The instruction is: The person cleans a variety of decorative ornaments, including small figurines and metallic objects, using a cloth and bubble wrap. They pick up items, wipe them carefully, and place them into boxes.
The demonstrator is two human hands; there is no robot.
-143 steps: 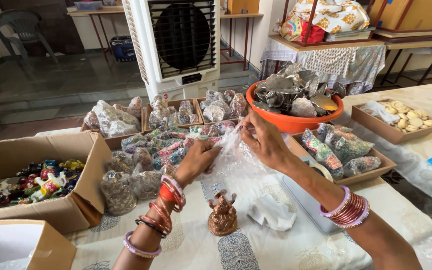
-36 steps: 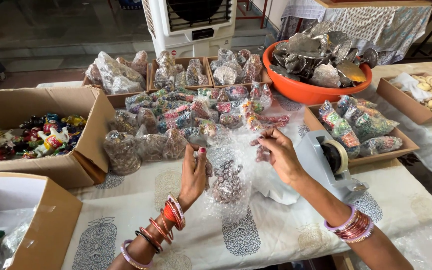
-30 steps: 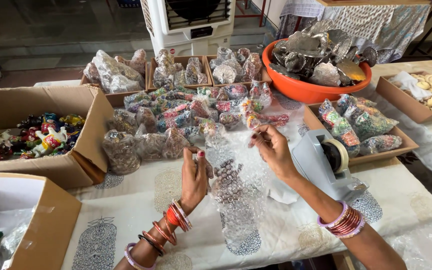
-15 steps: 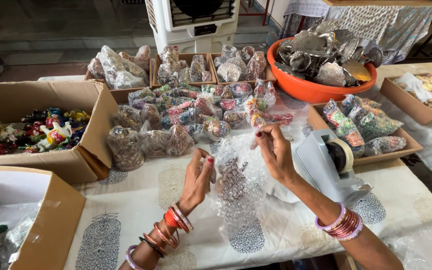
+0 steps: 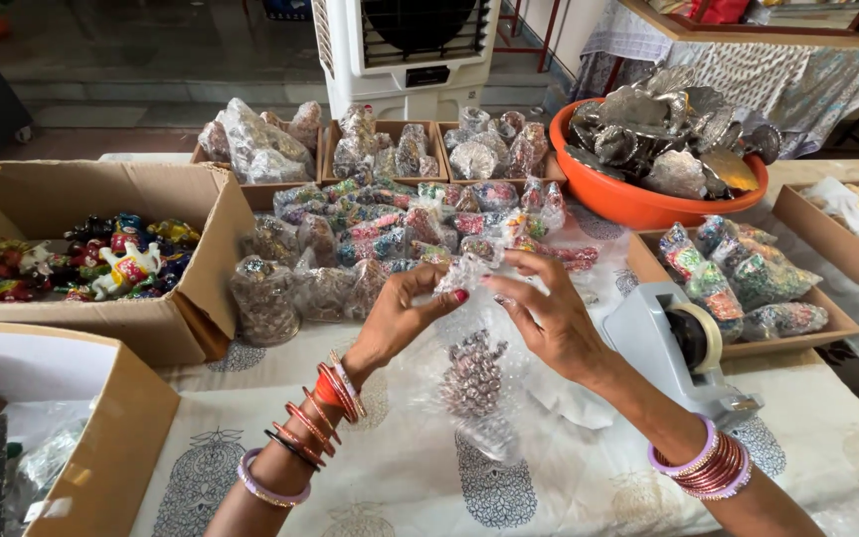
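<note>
Both hands pinch the top of a bubble-wrap bag above the printed cloth. The left hand and right hand grip its mouth between fingertips. Inside hangs what seems a small figurine, blurred by the wrap. A tape dispenser stands just beside the right wrist.

The surface wears a white cloth printed with grey pineapple shapes. Taking the grey tape dispenser as the landmark: an orange bowl of silvery pieces sits behind it, a shallow cardboard tray of wrapped packets just right, heaped wrapped figurines to its left, and open cardboard boxes farther left.
</note>
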